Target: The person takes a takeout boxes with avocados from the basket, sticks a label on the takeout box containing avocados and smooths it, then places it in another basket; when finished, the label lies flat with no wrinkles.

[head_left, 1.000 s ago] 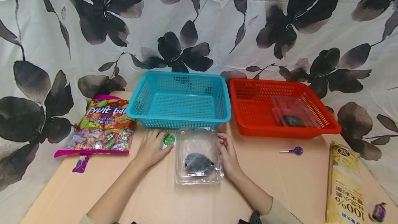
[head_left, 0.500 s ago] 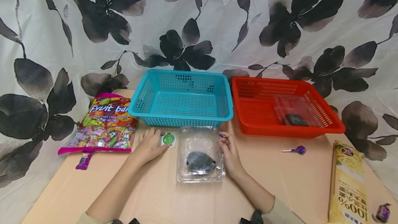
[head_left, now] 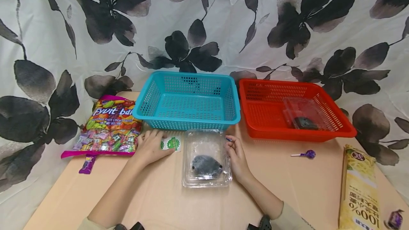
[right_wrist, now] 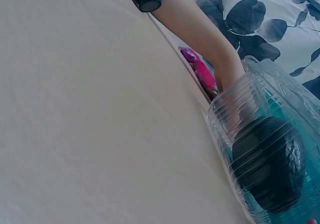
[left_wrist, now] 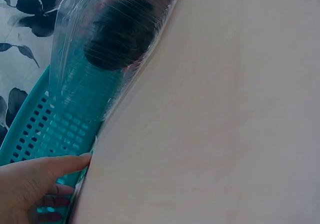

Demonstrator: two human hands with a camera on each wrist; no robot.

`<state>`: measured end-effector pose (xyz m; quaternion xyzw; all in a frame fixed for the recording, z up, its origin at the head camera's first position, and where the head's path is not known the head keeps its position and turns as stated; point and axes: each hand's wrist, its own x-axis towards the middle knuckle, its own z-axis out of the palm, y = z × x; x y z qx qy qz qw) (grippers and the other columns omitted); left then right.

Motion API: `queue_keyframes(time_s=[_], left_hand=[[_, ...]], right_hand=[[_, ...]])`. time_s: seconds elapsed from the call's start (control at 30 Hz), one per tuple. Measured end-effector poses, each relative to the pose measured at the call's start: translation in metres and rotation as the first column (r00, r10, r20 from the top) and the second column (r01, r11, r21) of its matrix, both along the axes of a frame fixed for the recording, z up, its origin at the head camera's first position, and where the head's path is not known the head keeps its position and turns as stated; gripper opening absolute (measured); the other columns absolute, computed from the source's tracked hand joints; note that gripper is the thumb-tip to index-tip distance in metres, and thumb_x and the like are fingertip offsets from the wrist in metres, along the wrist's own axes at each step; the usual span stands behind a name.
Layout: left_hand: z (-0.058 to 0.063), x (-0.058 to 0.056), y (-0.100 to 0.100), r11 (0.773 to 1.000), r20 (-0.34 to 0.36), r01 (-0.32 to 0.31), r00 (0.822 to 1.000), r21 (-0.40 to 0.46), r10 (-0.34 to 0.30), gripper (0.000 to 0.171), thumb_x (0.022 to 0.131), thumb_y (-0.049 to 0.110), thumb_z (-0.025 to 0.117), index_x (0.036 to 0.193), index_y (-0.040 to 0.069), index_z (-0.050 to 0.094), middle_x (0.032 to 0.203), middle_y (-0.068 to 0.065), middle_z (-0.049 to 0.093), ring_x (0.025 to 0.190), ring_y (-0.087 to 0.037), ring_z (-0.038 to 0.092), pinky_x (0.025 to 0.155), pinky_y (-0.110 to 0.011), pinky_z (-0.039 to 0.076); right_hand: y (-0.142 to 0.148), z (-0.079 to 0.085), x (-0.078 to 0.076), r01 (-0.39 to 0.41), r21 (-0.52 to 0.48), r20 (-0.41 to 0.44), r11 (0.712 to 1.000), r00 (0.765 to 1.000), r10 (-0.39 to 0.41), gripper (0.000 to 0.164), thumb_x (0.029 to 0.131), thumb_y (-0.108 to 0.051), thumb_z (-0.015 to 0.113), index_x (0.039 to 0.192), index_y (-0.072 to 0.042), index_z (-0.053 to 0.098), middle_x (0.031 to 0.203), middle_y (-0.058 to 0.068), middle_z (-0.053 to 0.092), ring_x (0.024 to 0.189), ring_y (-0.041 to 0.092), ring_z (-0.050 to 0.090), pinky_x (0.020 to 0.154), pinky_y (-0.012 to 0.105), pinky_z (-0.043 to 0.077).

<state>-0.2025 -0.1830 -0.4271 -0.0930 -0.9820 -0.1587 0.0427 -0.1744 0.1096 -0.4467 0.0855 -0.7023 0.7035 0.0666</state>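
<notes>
In the head view, my left hand point(head_left: 151, 146) lies palm down on the table with fingers extended. Its thumb touches a white card point(head_left: 178, 144) with round green prints, partly covered by the hand. In the left wrist view the thumb lies straight along the card's edge. A clear plastic clamshell box point(head_left: 207, 139) stands beside it, holding a dark grey oval thing point(head_left: 207, 166) with two black dots. My right hand point(head_left: 238, 159) rests at the box's right side, fingers bent. A tiny blue spot shows at its fingertips; I cannot tell whether they pinch anything.
Behind the box stands a blue basket point(head_left: 186, 121); right of it, a red basket point(head_left: 255, 130) bears another clear box point(head_left: 298, 107). A candy bag point(head_left: 108, 127) and purple wrapped candy point(head_left: 87, 165) lie left. Rightward lie a lollipop point(head_left: 309, 154), a yellow pasta packet point(head_left: 358, 187) and another candy point(head_left: 395, 219).
My left hand has slid slightly left over the card, so more of its green print shows. The right hand and the box keep their places; the head view has shifted slightly.
</notes>
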Motion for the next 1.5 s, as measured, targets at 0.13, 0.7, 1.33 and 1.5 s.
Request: queue_keyframes(time_s=[0.13,0.7,1.33,1.5], left_hand=[[-0.002,-0.001,-0.002,0.999,0.008,0.008,1.0,0.033,-0.008,0.057,0.067,0.055,0.067,0.1,0.01,0.054,0.104,-0.01,0.05,0.099,-0.032,0.038,0.089,-0.056,0.017],[0.0,-0.002,-0.002,0.991,-0.026,0.063,0.998,0.116,-0.06,0.049,0.065,0.041,0.074,0.095,0.008,0.051,0.085,-0.005,0.052,0.079,-0.022,0.047,0.074,-0.039,0.04],[0.044,0.007,0.0,0.899,0.007,0.086,0.995,0.43,-0.099,0.028,0.074,0.034,0.07,0.097,0.022,0.061,0.095,0.001,0.066,0.098,-0.028,0.059,0.082,-0.043,0.047],[0.059,0.019,0.008,0.867,-0.035,0.11,0.994,0.486,-0.107,0.029,0.073,0.038,0.069,0.096,0.021,0.063,0.095,0.001,0.066,0.099,-0.028,0.06,0.083,-0.042,0.047]], right_hand=[[0.0,-0.001,0.0,-0.008,-0.006,0.009,1.0,1.0,0.008,0.029,0.091,-0.002,0.04,0.12,0.001,0.041,0.088,0.008,0.04,0.073,0.009,0.041,0.062,0.017,0.034],[0.0,-0.005,-0.001,-0.017,-0.001,-0.011,1.0,1.0,0.017,0.029,0.091,-0.003,0.04,0.12,0.0,0.041,0.089,0.008,0.039,0.072,0.009,0.041,0.062,0.017,0.034],[-0.002,0.053,0.014,0.103,0.262,-0.329,0.96,0.944,-0.012,0.032,0.079,0.011,0.052,0.111,0.007,0.047,0.095,0.016,0.046,0.081,0.025,0.043,0.066,0.024,0.039],[-0.012,0.058,0.014,0.086,0.356,-0.582,0.931,0.8,0.149,0.025,0.074,0.009,0.059,0.098,0.004,0.057,0.093,0.014,0.052,0.08,0.027,0.047,0.066,0.032,0.041]])
